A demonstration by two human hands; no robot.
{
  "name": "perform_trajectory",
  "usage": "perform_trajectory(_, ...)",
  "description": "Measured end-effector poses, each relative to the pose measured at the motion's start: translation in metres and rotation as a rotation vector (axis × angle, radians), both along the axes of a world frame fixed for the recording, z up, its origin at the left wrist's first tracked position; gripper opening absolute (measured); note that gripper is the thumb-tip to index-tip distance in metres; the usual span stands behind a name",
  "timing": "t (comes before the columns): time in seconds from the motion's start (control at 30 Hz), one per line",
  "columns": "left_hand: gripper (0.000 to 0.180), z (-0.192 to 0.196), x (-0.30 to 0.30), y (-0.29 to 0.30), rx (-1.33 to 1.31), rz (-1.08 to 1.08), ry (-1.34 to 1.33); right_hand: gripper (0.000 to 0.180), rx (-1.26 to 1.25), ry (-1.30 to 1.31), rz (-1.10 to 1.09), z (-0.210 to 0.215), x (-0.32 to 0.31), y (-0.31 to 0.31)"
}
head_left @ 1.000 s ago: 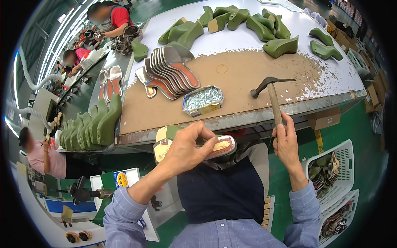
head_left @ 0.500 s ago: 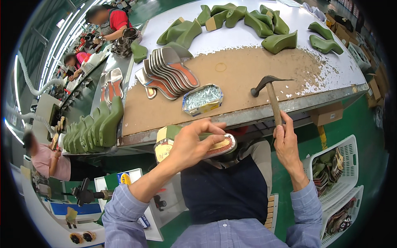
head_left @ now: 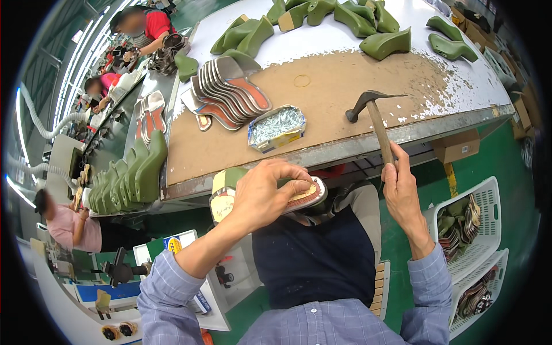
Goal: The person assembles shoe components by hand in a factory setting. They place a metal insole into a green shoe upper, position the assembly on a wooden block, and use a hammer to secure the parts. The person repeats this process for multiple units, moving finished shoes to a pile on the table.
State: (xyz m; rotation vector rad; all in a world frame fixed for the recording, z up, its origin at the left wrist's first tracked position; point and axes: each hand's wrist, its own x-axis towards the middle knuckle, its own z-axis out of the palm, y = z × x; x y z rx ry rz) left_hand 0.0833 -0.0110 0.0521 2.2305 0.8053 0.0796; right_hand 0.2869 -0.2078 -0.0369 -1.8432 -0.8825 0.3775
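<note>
A green shoe last with an insole on its upturned bottom lies over my lap, just below the table's front edge. My left hand bends over its middle, thumb and forefinger pinched together close above the toe end. Whatever they hold, if anything, is too small to name. Behind this hand, part of the last is hidden. My right hand grips the wooden handle of a hammer; its dark head, with a long pointed peen, is raised to the right of the last.
On the worktable stand a box of nails, a row of insoles and several green lasts. More lasts line its left edge. White crates stand at right. Co-workers sit at the left.
My left thumb and fingertips have come closer together over the toe end of the insole. The hammer stays raised in my right hand. The whole view has shifted slightly.
</note>
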Motion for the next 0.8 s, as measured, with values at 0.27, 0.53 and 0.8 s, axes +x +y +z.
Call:
perform_trajectory(0.27, 0.014, -0.004, -0.002, -0.002, 0.074, -0.069, -0.051, 0.046, -0.061, -0.019, 0.03, 0.006, 0.001, -0.001)
perform_trajectory(0.53, 0.014, -0.001, -0.002, -0.006, 0.048, -0.028, -0.023, 0.049, -0.112, -0.089, 0.067, 0.019, 0.0, 0.001)
perform_trajectory(0.8, 0.013, 0.002, 0.001, -0.008, 0.033, 0.013, 0.0, 0.049, 0.023, -0.217, 0.1, 0.01, 0.002, 0.003)
